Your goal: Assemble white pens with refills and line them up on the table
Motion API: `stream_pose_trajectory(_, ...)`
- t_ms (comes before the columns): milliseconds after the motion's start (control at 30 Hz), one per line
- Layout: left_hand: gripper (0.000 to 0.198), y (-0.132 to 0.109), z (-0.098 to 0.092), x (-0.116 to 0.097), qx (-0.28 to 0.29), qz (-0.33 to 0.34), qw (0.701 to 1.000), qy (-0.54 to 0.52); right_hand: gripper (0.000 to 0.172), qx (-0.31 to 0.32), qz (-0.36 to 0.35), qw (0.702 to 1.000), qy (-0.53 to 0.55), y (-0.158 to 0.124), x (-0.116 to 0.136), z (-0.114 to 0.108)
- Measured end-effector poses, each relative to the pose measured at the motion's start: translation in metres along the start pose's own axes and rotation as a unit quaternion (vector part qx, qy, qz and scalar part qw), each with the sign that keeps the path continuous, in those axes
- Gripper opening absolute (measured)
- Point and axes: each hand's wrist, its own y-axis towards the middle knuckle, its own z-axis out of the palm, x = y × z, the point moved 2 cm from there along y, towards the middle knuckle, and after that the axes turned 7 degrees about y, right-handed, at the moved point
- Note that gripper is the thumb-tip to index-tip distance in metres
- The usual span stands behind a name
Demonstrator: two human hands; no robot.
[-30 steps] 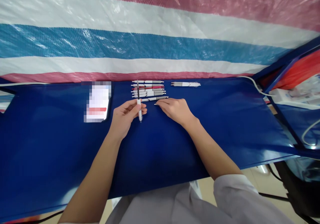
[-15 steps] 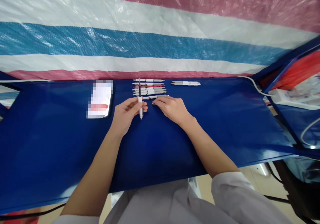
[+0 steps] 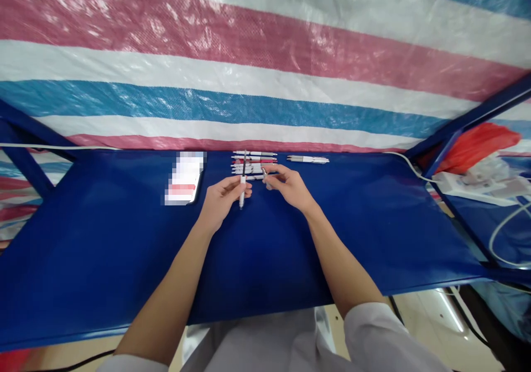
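My left hand (image 3: 221, 201) pinches an upright white pen body (image 3: 242, 195), from whose top a dark refill sticks out. Just to its right, my right hand (image 3: 288, 185) holds a small silvery pen tip piece (image 3: 264, 171) between thumb and fingers, raised off the table. Behind both hands lies a stack of several white pens (image 3: 253, 154) side by side, one of them with red parts; my fingers and the held pen cover some of them. A few more pens (image 3: 307, 160) lie together farther right.
A phone (image 3: 182, 178) with a lit, blurred screen lies on the blue table (image 3: 265, 250) at the left. Striped sheeting (image 3: 249, 106) hangs behind. On the right are a white cable (image 3: 410, 167), a red bag (image 3: 477, 146) and a white power strip (image 3: 473, 188).
My right hand has lifted from the table with the small piece, its fingertips now raised. The view has tilted upward, showing more sheeting. My left hand still holds the pen upright.
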Motion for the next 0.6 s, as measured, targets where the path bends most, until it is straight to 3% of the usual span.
stream_pose_trajectory(167,0.040,-0.001,-0.002,0.000,0.017,0.026,0.998,0.060,0.036,-0.049,0.082,0.975,0.198,0.000,-0.007,0.011)
stream_pose_trajectory(600,0.039,-0.001,-0.007,0.000,0.046,0.041,0.988,0.142,0.037,-0.137,0.097,0.949,0.268,-0.005,-0.004,0.015)
